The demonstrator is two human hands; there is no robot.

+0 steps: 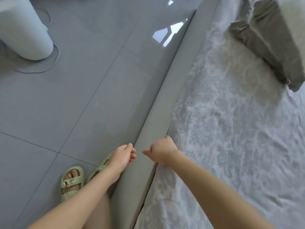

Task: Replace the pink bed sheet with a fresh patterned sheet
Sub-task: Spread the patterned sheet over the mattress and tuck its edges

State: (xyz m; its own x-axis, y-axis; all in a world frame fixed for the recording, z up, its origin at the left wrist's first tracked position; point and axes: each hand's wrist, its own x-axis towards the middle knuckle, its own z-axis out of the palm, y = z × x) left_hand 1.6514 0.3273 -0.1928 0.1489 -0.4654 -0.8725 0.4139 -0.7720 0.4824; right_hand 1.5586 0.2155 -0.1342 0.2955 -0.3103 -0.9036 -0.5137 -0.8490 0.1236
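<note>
1. Where the right hand (162,150) meets the bed's edge, its fingers (168,139) curl down over the hem of the patterned sheet (231,129). Their tips are hidden in the gap, so it cannot be told whether they pinch cloth or only push it. Risk: a shallow tuck, likely to spring out.
2. Left hand (123,155): just beside the right, across the rail. Fingers loosely clenched, nothing seen in them. Risk: no counter-hold, so the sheet may drag sideways.
3. Bed frame (158,104): padded rail between the two hands. The gap looks narrow beyond the fingers, so knuckles could jam.
4. Sheet, beyond the right fingers: spread over the mattress, creased. A hard pull could deepen wrinkles or skew it. No pink sheet in view.
5. Pillow (267,38): well beyond the fingers, lying on the sheet. Its weight could pin the cloth.
6. Sandals (71,180): behind the left fingers, toward the person, on a glossy floor (66,104). Slip possible while leaning.
</note>
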